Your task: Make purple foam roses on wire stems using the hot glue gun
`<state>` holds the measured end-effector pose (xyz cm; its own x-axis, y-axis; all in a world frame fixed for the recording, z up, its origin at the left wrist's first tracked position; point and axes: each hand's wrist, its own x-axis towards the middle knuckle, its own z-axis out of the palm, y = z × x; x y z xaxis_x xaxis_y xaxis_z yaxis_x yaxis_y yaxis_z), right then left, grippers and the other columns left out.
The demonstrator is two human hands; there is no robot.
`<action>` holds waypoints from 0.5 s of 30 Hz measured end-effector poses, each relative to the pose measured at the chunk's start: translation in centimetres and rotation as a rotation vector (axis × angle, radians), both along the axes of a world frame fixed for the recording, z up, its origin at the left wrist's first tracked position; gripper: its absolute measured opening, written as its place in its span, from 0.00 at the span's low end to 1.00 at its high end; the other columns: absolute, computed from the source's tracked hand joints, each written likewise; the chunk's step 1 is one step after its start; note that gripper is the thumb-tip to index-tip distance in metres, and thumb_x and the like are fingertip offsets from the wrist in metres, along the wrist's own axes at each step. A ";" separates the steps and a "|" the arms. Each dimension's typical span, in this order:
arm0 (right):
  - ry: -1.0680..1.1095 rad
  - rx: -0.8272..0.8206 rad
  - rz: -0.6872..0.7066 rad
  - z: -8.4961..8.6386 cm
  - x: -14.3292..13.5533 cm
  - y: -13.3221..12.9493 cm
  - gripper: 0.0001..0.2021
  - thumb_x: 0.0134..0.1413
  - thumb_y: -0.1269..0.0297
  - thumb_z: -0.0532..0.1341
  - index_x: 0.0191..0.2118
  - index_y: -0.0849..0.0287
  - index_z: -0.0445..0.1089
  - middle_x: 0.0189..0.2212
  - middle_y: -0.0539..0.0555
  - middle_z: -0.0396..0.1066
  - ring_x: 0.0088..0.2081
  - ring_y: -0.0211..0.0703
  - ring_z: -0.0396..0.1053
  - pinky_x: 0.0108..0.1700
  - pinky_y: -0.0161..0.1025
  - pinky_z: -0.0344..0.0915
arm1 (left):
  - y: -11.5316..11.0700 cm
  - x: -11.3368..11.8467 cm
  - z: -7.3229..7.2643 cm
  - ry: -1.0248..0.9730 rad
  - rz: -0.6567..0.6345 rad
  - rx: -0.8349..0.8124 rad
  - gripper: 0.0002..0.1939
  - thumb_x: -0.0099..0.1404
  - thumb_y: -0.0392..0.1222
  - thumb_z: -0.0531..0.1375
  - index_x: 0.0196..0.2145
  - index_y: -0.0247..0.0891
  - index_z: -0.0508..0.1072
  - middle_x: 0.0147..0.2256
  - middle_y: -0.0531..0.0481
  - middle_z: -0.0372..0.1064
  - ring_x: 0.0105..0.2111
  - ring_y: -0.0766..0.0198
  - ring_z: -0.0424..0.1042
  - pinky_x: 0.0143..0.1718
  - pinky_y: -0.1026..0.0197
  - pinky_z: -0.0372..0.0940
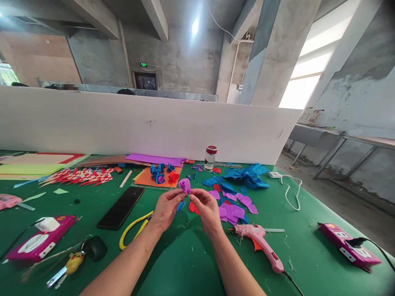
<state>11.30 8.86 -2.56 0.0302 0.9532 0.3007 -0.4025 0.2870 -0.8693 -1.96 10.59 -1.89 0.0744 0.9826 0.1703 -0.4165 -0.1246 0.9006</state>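
Between my two hands, above the green table, is a small rolled purple paper flower [185, 186]. My left hand [166, 209] pinches its base from one side. The fingertips of my right hand [206, 209] are closed on its lower right edge. To the right of my right hand lie cut purple paper petals [231, 211], mixed with blue and red pieces. A pink glue gun [259, 240] with a clear glue stick rests nearer to me. Behind my left hand, finished blue flowers [158, 170] and a red flower [173, 177] sit on an orange sheet [145, 176].
Yellow-handled pliers [126, 235] and a black phone [120, 208] lie left of my left arm. Keys with a yellow charm [74, 262] and a power strip [43, 240] are further left. A red-capped jar [210, 158] stands by the white partition [173, 127]. Another power strip [348, 245] is at right.
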 end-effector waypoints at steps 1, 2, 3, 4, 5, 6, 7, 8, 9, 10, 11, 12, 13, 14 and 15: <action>-0.001 -0.012 -0.020 -0.1 -0.1 0.0 0.11 0.45 0.59 0.69 0.35 0.57 0.75 0.30 0.52 0.74 0.32 0.41 0.68 0.30 0.34 0.63 | 0.0 0.1 0.0 -0.004 0.005 -0.002 0.11 0.45 0.41 0.71 0.29 0.37 0.81 0.30 0.48 0.77 0.32 0.63 0.71 0.39 0.62 0.65; -0.001 -0.021 -0.034 -0.1 -0.3 0.0 0.11 0.44 0.58 0.69 0.34 0.58 0.76 0.29 0.52 0.74 0.32 0.42 0.69 0.31 0.35 0.63 | 0.0 0.2 -0.1 -0.003 0.007 0.000 0.11 0.45 0.41 0.71 0.29 0.37 0.81 0.29 0.48 0.77 0.32 0.62 0.71 0.39 0.61 0.65; 0.003 -0.027 -0.041 -0.1 -0.4 -0.1 0.11 0.44 0.58 0.69 0.34 0.58 0.76 0.29 0.52 0.74 0.33 0.42 0.69 0.31 0.35 0.64 | 0.0 0.2 -0.1 -0.001 0.005 0.005 0.11 0.45 0.41 0.71 0.29 0.37 0.81 0.29 0.48 0.77 0.33 0.62 0.71 0.40 0.61 0.65; 0.008 -0.030 -0.041 -0.1 -0.5 -0.1 0.11 0.44 0.58 0.69 0.34 0.58 0.75 0.29 0.52 0.75 0.33 0.42 0.69 0.31 0.35 0.64 | 0.0 0.3 -0.1 0.003 0.002 0.011 0.11 0.46 0.41 0.71 0.30 0.37 0.81 0.29 0.48 0.77 0.33 0.62 0.71 0.41 0.61 0.65; 0.014 -0.032 -0.038 0.0 -0.6 -0.2 0.12 0.44 0.58 0.69 0.34 0.58 0.75 0.30 0.52 0.75 0.33 0.42 0.69 0.31 0.35 0.64 | 0.0 0.3 0.0 0.007 -0.001 0.020 0.11 0.46 0.41 0.70 0.30 0.38 0.81 0.29 0.48 0.77 0.34 0.62 0.71 0.41 0.61 0.65; 0.021 -0.033 -0.036 0.1 -0.7 -0.3 0.12 0.43 0.58 0.69 0.34 0.58 0.75 0.30 0.52 0.74 0.32 0.41 0.69 0.32 0.35 0.63 | 0.0 0.3 0.0 0.013 -0.003 0.029 0.11 0.47 0.41 0.70 0.31 0.38 0.82 0.29 0.49 0.77 0.34 0.62 0.71 0.42 0.61 0.64; 0.026 -0.035 -0.038 0.1 -0.8 -0.3 0.12 0.43 0.58 0.69 0.33 0.58 0.75 0.30 0.52 0.74 0.32 0.41 0.69 0.32 0.34 0.63 | -0.1 0.3 -0.1 0.021 -0.004 0.037 0.10 0.48 0.41 0.70 0.31 0.38 0.82 0.30 0.49 0.77 0.35 0.62 0.71 0.43 0.61 0.64; 0.028 -0.039 -0.044 0.2 -0.8 -0.3 0.12 0.43 0.58 0.69 0.33 0.59 0.74 0.29 0.51 0.74 0.31 0.40 0.68 0.31 0.34 0.63 | -0.1 0.3 -0.1 0.032 -0.003 0.044 0.10 0.48 0.41 0.70 0.31 0.39 0.82 0.30 0.49 0.77 0.35 0.62 0.72 0.43 0.61 0.64; 0.025 -0.044 -0.051 0.2 -0.8 -0.3 0.12 0.43 0.57 0.69 0.32 0.59 0.74 0.28 0.51 0.73 0.30 0.39 0.68 0.31 0.34 0.62 | -0.1 0.3 -0.1 0.044 0.000 0.048 0.10 0.48 0.42 0.70 0.31 0.39 0.82 0.31 0.49 0.77 0.35 0.62 0.72 0.43 0.61 0.64; 0.021 -0.050 -0.061 0.2 -0.8 -0.3 0.12 0.43 0.57 0.69 0.31 0.59 0.74 0.27 0.51 0.73 0.29 0.39 0.67 0.30 0.33 0.61 | 0.0 0.3 -0.2 0.056 0.004 0.051 0.10 0.48 0.42 0.70 0.31 0.39 0.82 0.31 0.49 0.77 0.35 0.61 0.72 0.43 0.60 0.64; 0.019 -0.058 -0.069 0.2 -0.8 -0.3 0.12 0.43 0.57 0.69 0.30 0.59 0.73 0.26 0.51 0.72 0.28 0.38 0.66 0.29 0.33 0.60 | 0.0 0.3 -0.2 0.067 0.009 0.052 0.11 0.48 0.42 0.70 0.31 0.39 0.82 0.31 0.49 0.77 0.35 0.60 0.72 0.43 0.60 0.64; 0.018 -0.064 -0.076 0.2 -0.8 -0.2 0.12 0.43 0.56 0.69 0.30 0.59 0.73 0.25 0.50 0.71 0.27 0.37 0.65 0.28 0.33 0.59 | 0.0 0.3 -0.3 0.075 0.014 0.053 0.11 0.48 0.42 0.70 0.32 0.38 0.82 0.31 0.49 0.77 0.35 0.60 0.72 0.43 0.60 0.64; 0.020 -0.069 -0.082 0.1 -0.8 -0.2 0.12 0.44 0.56 0.68 0.29 0.60 0.73 0.24 0.50 0.70 0.26 0.36 0.63 0.27 0.33 0.58 | 0.0 0.3 -0.3 0.081 0.019 0.055 0.11 0.48 0.43 0.70 0.31 0.38 0.82 0.31 0.49 0.77 0.35 0.60 0.72 0.42 0.60 0.64; 0.022 -0.072 -0.085 0.1 -0.8 -0.1 0.12 0.44 0.56 0.68 0.29 0.60 0.73 0.24 0.49 0.69 0.25 0.35 0.62 0.26 0.32 0.57 | 0.0 0.3 -0.4 0.086 0.024 0.055 0.11 0.48 0.43 0.70 0.32 0.38 0.82 0.30 0.49 0.77 0.35 0.60 0.72 0.42 0.60 0.64; 0.025 -0.076 -0.088 0.0 -0.8 -0.1 0.12 0.44 0.56 0.68 0.29 0.60 0.73 0.23 0.49 0.68 0.25 0.35 0.61 0.25 0.32 0.56 | 0.0 0.3 -0.4 0.090 0.029 0.055 0.11 0.48 0.43 0.70 0.32 0.38 0.82 0.30 0.49 0.77 0.35 0.60 0.72 0.42 0.60 0.64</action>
